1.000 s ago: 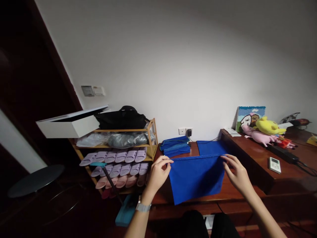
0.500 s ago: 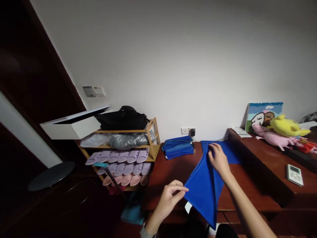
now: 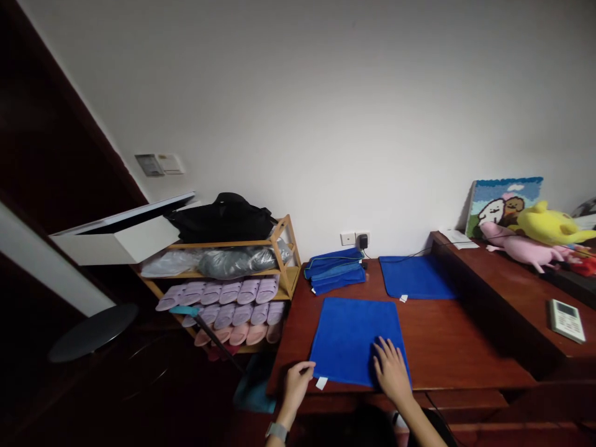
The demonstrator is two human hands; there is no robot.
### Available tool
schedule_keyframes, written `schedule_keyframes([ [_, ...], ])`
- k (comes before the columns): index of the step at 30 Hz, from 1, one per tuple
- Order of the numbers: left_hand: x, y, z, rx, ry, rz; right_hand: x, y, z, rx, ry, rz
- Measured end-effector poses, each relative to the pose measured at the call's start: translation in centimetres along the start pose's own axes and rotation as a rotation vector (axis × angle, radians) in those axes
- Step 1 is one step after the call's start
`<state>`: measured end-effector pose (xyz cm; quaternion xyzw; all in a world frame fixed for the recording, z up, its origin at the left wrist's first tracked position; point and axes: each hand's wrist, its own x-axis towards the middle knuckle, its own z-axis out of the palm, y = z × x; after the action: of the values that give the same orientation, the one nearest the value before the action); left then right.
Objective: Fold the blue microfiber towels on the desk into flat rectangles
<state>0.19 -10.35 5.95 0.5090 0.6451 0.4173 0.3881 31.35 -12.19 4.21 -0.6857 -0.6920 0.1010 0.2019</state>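
A blue cloth [image 3: 351, 335] lies spread flat on the dark wooden table [image 3: 442, 347], with a small white tag at its near left corner. My left hand [image 3: 297, 380] pinches that near left corner, fingers closed on the edge. My right hand [image 3: 390, 371] lies flat on the cloth's near right part, fingers stretched out. A second blue cloth [image 3: 416, 277] lies flat further back on the right. A stack of folded blue cloths [image 3: 335, 270] sits at the back by the wall socket.
A bamboo shoe rack [image 3: 233, 279] with several slippers, a black bag and a white box stands left of the table. A raised wooden ledge on the right carries plush toys [image 3: 535, 239], a picture and a remote [image 3: 567, 320]. A dark round stool [image 3: 90, 331] stands far left.
The blue cloth was held up by its top corners, then swung down; now it lies flat on the table. My right hand has let go and rests open on it.
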Motion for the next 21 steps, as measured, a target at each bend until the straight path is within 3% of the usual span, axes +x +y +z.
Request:
schedule_keyframes([
  [3, -0.2, -0.9, -0.3, 0.053, -0.006, 0.014, -2.3, 4.4, 0.8, -0.088, 0.005, 0.081],
  [5, -0.4, -1.2, -0.4, 0.086, -0.01, 0.025, -2.7, 5.7, 0.6, -0.102, -0.029, 0.067],
  [21, -2.3, -0.3, 0.1, 0.164, 0.007, 0.137, -0.4, 6.4, -2.3, -0.105, -0.249, 0.043],
])
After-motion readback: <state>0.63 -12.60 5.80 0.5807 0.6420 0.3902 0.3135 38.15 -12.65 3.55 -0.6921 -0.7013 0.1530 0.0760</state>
